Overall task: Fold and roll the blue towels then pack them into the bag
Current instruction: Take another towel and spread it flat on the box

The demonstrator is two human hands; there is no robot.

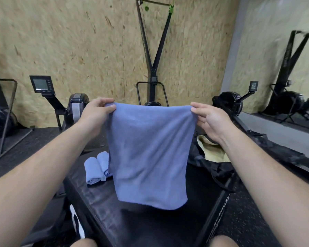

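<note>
Black padded box (103,211) fills the foreground. Blue towel (148,154) hangs flat in the air above it, top edge stretched level. Black bag (214,168) lies open on the box's right side. Two rolled towels (96,168) lie side by side, touching, at left. Left hand (96,113) pinches the towel's top left corner; right hand (209,120) pinches the top right.

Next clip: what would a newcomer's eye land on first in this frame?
The soft blue cloth towel hangs spread at centre, pinched at its top corners by the left hand and right hand. Two rolled blue towels lie on the black padded box left of it; a black fabric bag sits to the right.
</note>
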